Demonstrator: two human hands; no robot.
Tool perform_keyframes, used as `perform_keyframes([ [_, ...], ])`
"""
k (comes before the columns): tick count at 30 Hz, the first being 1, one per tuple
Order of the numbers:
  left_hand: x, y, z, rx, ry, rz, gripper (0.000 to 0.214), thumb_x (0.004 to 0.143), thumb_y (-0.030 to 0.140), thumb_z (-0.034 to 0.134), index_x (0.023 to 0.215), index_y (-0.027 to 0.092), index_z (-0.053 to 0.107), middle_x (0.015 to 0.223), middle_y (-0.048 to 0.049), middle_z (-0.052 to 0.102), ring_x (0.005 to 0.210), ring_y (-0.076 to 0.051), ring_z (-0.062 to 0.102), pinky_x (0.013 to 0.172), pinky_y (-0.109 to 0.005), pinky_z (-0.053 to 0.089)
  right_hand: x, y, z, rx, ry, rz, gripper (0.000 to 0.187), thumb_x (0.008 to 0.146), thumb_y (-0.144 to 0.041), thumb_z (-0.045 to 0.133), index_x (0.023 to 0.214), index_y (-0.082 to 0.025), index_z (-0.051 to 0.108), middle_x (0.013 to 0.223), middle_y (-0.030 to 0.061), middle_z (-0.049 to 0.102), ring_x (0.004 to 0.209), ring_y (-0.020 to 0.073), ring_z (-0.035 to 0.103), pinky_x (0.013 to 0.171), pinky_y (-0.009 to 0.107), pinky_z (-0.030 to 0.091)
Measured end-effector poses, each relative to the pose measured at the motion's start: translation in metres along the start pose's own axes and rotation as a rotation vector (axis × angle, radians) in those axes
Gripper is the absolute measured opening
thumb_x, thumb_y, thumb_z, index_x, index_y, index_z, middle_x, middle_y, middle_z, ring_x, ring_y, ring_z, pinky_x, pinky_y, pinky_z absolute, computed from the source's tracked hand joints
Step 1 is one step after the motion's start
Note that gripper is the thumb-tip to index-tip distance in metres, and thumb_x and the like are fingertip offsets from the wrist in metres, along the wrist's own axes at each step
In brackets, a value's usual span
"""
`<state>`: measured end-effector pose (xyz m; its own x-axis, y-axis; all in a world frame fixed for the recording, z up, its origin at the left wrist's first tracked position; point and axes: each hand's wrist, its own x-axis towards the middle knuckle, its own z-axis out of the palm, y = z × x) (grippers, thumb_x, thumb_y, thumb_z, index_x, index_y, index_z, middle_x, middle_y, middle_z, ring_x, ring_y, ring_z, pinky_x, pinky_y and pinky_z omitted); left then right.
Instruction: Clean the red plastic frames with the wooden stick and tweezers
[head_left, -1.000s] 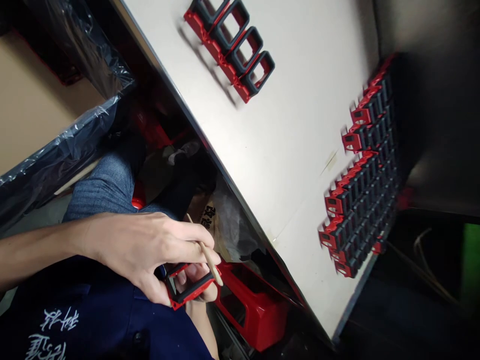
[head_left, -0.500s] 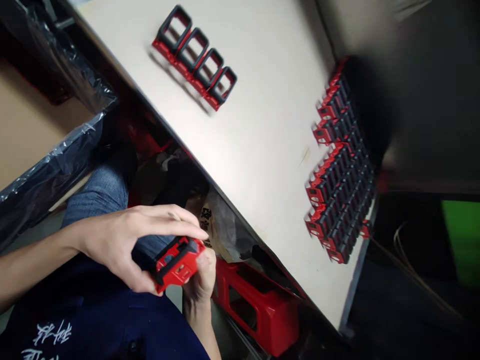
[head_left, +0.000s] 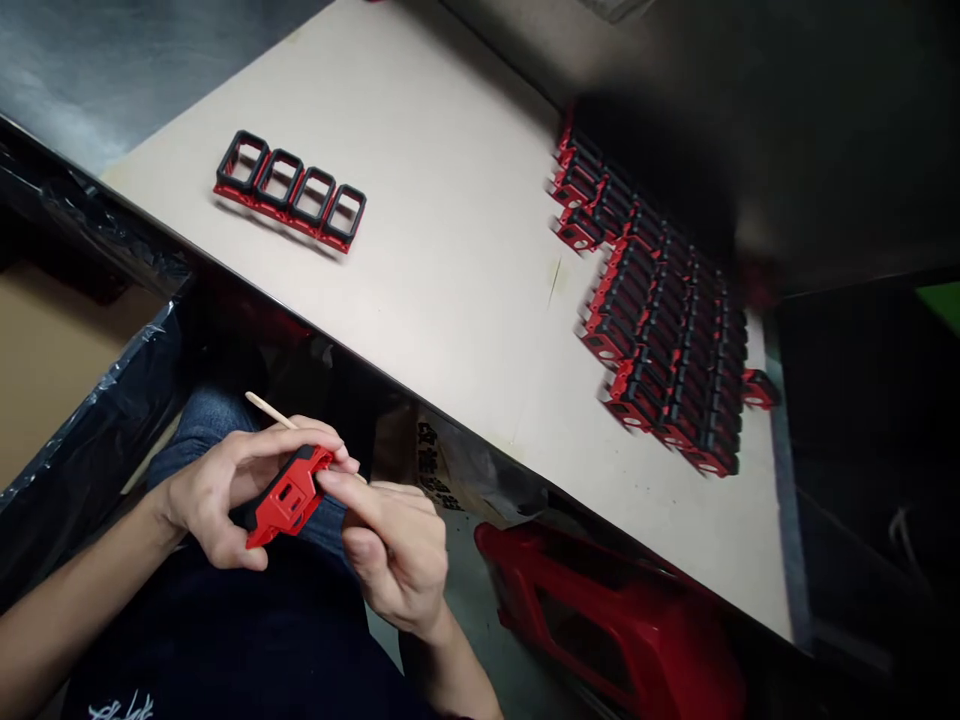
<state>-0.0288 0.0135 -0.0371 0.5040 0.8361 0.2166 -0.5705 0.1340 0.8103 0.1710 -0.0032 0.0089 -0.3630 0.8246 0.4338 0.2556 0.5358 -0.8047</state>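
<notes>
A red-and-black moulded frame (head_left: 289,497) is gripped in the left hand (head_left: 210,495) over the person's lap, just past the near edge of the counter (head_left: 450,300). Its red face with a rectangular window now turns upward, where black showed a second ago. The right hand (head_left: 397,550), curled narrow, presses its forefinger to the frame's edge. A wooden stick (head_left: 266,409) runs behind the frame; which hand holds it cannot be told. On the counter, a row of four frames (head_left: 289,190) lies apart from a packed block of frames (head_left: 652,310) toward the far right edge. Off the left edge stands a cardboard carton (head_left: 60,380) lined with black plastic (head_left: 97,430).
</notes>
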Motion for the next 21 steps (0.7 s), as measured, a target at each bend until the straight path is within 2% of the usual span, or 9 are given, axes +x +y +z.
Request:
perform_keyframes([
  [3, 0.002, -0.003, 0.001, 0.004, -0.027, 0.0, 0.087, 0.063, 0.041, 0.098, 0.143, 0.028, 0.067, 0.126, -0.0126, 0.066, 0.12, -0.037, 0.068, 0.108, -0.052, 0.054, 0.003, 0.0, 0.005, -0.064, -0.078, -0.084, 0.034, 0.111, -0.03, 0.046, 0.113, -0.014, 0.076, 0.059, -0.0012, 0.066, 0.045, 0.0124, 0.057, 0.051, 0.026, 0.048],
  [6, 0.002, -0.003, 0.004, -0.065, 0.025, -0.034, 0.081, 0.064, 0.045, 0.097, 0.139, 0.029, 0.07, 0.124, -0.0103, 0.066, 0.116, -0.034, 0.071, 0.107, -0.048, 0.056, 0.001, 0.0, 0.009, 0.168, -0.11, -0.095, 0.039, 0.111, -0.036, 0.047, 0.095, -0.016, 0.077, 0.053, -0.0038, 0.063, 0.039, 0.0098, 0.052, 0.047, 0.025, 0.044],
  [9, 0.0, -0.001, 0.007, -0.112, 0.097, -0.057, 0.076, 0.066, 0.046, 0.096, 0.136, 0.029, 0.072, 0.122, -0.0086, 0.065, 0.115, -0.031, 0.073, 0.107, -0.044, 0.056, -0.001, 0.0, 0.008, 0.347, -0.017, -0.037, 0.041, 0.111, -0.036, 0.049, 0.085, -0.016, 0.074, 0.052, -0.0034, 0.063, 0.036, 0.0085, 0.049, 0.043, 0.024, 0.042],
  [12, 0.0, 0.002, 0.008, -0.112, 0.102, -0.077, 0.076, 0.066, 0.044, 0.097, 0.136, 0.03, 0.072, 0.122, -0.0093, 0.066, 0.114, -0.032, 0.073, 0.106, -0.045, 0.056, -0.001, 0.0, 0.001, 0.312, 0.06, 0.048, 0.034, 0.11, -0.032, 0.05, 0.094, -0.016, 0.075, 0.053, -0.0039, 0.063, 0.035, 0.009, 0.047, 0.043, 0.025, 0.042],
  [14, 0.002, 0.002, 0.007, -0.099, 0.086, -0.075, 0.078, 0.065, 0.044, 0.098, 0.136, 0.03, 0.072, 0.121, -0.0103, 0.067, 0.114, -0.033, 0.072, 0.105, -0.047, 0.057, 0.001, -0.001, -0.004, 0.197, 0.055, 0.056, 0.03, 0.109, -0.031, 0.049, 0.105, -0.017, 0.076, 0.055, -0.0034, 0.065, 0.038, 0.0105, 0.053, 0.047, 0.025, 0.046],
  [16, 0.003, -0.001, 0.006, -0.083, 0.076, -0.054, 0.08, 0.062, 0.047, 0.099, 0.135, 0.028, 0.073, 0.119, -0.0111, 0.068, 0.113, -0.034, 0.072, 0.104, -0.048, 0.057, 0.004, -0.001, -0.006, 0.067, 0.016, 0.027, 0.029, 0.109, -0.028, 0.048, 0.117, -0.016, 0.074, 0.065, 0.0002, 0.073, 0.048, 0.0132, 0.064, 0.052, 0.026, 0.051],
  [18, 0.004, -0.004, 0.004, -0.084, 0.072, -0.038, 0.084, 0.058, 0.05, 0.099, 0.135, 0.025, 0.074, 0.118, -0.0114, 0.069, 0.112, -0.033, 0.071, 0.104, -0.047, 0.056, 0.007, -0.001, -0.006, -0.026, -0.037, -0.002, 0.029, 0.108, -0.023, 0.049, 0.125, -0.015, 0.071, 0.075, 0.0037, 0.078, 0.056, 0.0151, 0.07, 0.053, 0.026, 0.052],
  [21, 0.003, -0.006, 0.004, -0.118, 0.044, -0.063, 0.085, 0.058, 0.049, 0.1, 0.135, 0.025, 0.073, 0.119, -0.0113, 0.069, 0.111, -0.032, 0.072, 0.106, -0.046, 0.055, 0.011, -0.001, -0.005, 0.09, -0.142, -0.032, 0.025, 0.108, -0.023, 0.05, 0.114, -0.018, 0.074, 0.066, -0.0004, 0.074, 0.047, 0.0129, 0.063, 0.05, 0.026, 0.049],
])
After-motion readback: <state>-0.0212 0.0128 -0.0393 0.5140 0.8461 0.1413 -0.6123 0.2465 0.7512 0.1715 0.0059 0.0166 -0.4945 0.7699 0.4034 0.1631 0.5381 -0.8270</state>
